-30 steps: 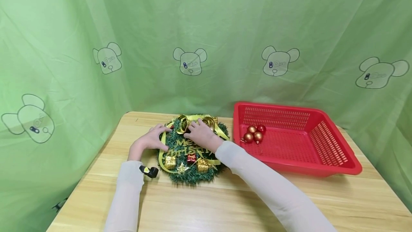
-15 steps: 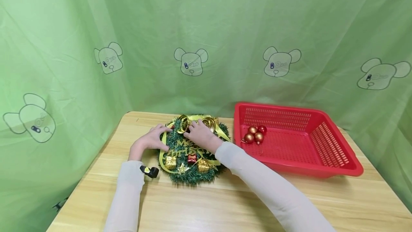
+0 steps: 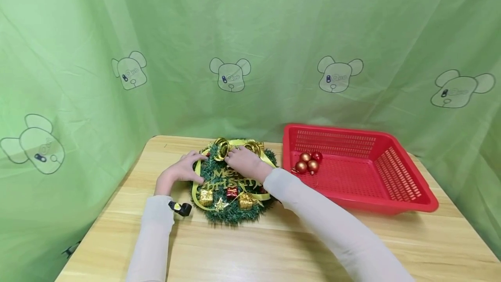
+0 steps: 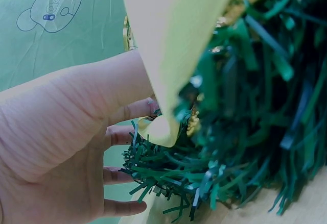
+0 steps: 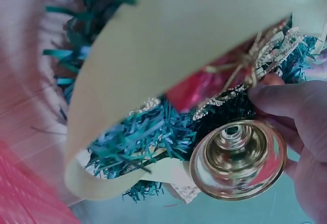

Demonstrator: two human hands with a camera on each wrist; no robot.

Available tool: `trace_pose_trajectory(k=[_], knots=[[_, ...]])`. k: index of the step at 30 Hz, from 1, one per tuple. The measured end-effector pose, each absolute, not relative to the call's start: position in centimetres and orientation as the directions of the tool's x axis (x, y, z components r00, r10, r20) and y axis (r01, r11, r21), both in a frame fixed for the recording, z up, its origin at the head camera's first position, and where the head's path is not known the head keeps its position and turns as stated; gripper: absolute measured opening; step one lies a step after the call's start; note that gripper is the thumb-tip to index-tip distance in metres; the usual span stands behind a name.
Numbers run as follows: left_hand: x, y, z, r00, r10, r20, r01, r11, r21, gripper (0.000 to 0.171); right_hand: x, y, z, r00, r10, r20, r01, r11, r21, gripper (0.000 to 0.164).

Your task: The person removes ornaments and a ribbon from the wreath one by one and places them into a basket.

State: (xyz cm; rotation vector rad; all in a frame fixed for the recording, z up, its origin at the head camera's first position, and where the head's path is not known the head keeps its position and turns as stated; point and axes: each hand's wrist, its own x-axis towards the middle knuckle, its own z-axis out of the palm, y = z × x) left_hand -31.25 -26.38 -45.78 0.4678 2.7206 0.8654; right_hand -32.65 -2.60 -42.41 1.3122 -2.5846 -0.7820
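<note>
A green tinsel Christmas wreath (image 3: 236, 214) lies on the table, trimmed with yellow ribbon, gold lettering, a star and small gift boxes. My left hand (image 3: 182, 171) rests at its left edge, thumb and fingers spread apart; in the left wrist view the fingers (image 4: 120, 175) reach straight to the tinsel. My right hand (image 3: 246, 162) is at the wreath's upper part, fingertips between a left gold bell (image 3: 221, 149) and a right gold bell (image 5: 237, 160). In the right wrist view its thumb lies beside a gold-tied red gift box (image 5: 204, 83); I cannot tell what the fingers hold.
A red plastic basket (image 3: 368, 206) stands to the right, with several gold and red baubles (image 3: 307, 163) in its left part. A black strap device (image 3: 181, 208) is on my left wrist. A green curtain (image 3: 274, 47) hangs behind the wooden table (image 3: 235, 256).
My right hand has shifted slightly, its fingers lying flatter over the wreath's upper part. The left bell has tipped up a little. My left hand stays where it was.
</note>
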Motion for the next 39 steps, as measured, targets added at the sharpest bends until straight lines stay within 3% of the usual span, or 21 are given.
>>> trace_pose_trajectory(k=[18, 39], knots=[[-31.1, -26.9, -46.0, -0.921, 0.373, -0.118, 0.232, 0.764, 0.602, 0.084, -32.5, -1.1, -41.5, -0.533, -0.846, 0.027, -0.76, 0.492, 0.424, 0.019], [-30.9, -26.2, -45.8, -0.919, 0.374, -0.124, 0.231, 0.766, 0.6, 0.084, -30.7, 0.4, -39.6, -0.551, -0.826, 0.116, -0.823, 0.561, 0.088, 0.029]])
